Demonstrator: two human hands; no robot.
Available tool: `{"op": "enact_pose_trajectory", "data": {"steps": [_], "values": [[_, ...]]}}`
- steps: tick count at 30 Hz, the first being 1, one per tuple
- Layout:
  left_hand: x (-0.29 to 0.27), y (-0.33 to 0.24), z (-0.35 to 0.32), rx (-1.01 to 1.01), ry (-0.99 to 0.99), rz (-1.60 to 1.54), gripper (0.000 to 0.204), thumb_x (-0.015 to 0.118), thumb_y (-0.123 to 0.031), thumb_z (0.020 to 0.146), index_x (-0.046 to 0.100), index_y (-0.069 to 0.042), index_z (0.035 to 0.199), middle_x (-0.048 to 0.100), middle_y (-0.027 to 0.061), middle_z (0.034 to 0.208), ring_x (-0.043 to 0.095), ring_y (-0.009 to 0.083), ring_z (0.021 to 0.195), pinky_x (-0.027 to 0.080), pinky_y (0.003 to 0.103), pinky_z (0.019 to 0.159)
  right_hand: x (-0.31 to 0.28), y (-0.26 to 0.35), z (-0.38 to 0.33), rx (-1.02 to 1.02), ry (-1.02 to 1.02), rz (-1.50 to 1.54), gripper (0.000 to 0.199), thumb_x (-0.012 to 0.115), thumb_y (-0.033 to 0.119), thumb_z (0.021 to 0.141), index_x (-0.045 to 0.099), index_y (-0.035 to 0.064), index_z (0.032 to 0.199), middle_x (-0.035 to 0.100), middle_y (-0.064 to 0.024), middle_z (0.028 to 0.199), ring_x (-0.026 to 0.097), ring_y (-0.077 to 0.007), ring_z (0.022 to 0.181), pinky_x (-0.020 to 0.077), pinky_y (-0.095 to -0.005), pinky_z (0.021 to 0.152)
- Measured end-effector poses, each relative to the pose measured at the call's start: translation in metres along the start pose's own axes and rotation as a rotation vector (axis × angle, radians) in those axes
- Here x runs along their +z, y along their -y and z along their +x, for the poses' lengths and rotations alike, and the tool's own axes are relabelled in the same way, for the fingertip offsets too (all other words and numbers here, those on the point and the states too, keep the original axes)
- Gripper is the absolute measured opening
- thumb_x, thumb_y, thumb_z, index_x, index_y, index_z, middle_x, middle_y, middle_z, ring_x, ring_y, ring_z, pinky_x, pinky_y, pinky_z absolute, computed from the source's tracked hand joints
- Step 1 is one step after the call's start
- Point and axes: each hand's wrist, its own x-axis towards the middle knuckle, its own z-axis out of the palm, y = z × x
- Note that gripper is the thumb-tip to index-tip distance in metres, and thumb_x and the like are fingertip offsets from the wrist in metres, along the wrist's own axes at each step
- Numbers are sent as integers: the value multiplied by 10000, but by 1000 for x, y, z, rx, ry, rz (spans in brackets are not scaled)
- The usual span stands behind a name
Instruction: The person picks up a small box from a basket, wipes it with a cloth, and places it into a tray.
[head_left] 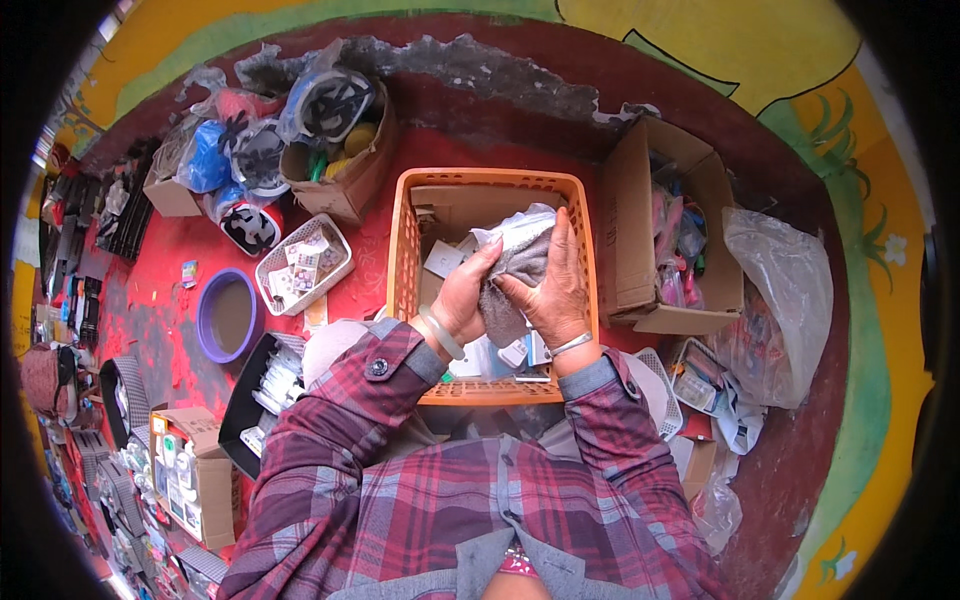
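Note:
A crumpled grey and white cloth point(503, 312) is between my two hands, above an orange plastic basket point(404, 220). My left hand point(463, 297) pinches the cloth's left side, its thumb and fingers pressed together. Against the right side lies my right hand point(557, 300), with the thumb pressed on the cloth and the fingers straight along it. Whether anything is wrapped inside the cloth cannot be seen. Below, in the basket, are a cardboard piece, a small white box point(443, 259) and several other small packages, partly covered by my hands.
Right of the basket stands an open cardboard box point(630, 225) with pink bagged items. At the far left, another box point(350, 195) holds bagged helmets. A white tray point(342, 268), a purple basin point(205, 330) and a black bin point(236, 415) sit left of me.

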Motion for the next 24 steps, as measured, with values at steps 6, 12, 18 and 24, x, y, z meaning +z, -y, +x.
{"op": "enact_pose_trajectory", "data": {"steps": [6, 12, 18, 24], "values": [[-2, -1, -4, -1, 38, -73, 522, 431, -309, 925, 331, -30, 1355, 447, 130, 1327, 449, 267, 1206, 318, 414, 1042, -8, -1, 2, 157, -87, 107, 845, 693, 539, 704, 386, 42, 1314, 595, -169, 1088, 608, -289, 942, 482, -342, 789], [1, 1, -3, -40, 112, -4, 604, 521, -324, 878, 311, -50, 1374, 427, 87, 1348, 412, 230, 1236, 295, 381, 1046, -6, -27, 7, 278, -276, 462, 444, 610, 419, 850, 616, 10, 1021, 659, -132, 803, 629, -208, 753, 483, -325, 675], [-7, 7, 7, 184, 1, 396, 520, 582, -262, 869, 422, -23, 1302, 509, 58, 1252, 466, 168, 1160, 343, 312, 998, -6, -37, 4, 259, -124, 617, 459, 581, 390, 880, 580, -7, 1111, 641, -49, 970, 578, -144, 897, 458, -274, 787], [-6, -12, -1, 268, 51, 740, 379, 614, -137, 853, 498, 5, 1184, 580, 43, 1061, 540, 105, 953, 454, 265, 839, -38, -27, 22, 253, 104, 1286, 880, 723, 442, 718, 299, 26, 1367, 513, -89, 1210, 514, -199, 1100, 411, -301, 953]]}}
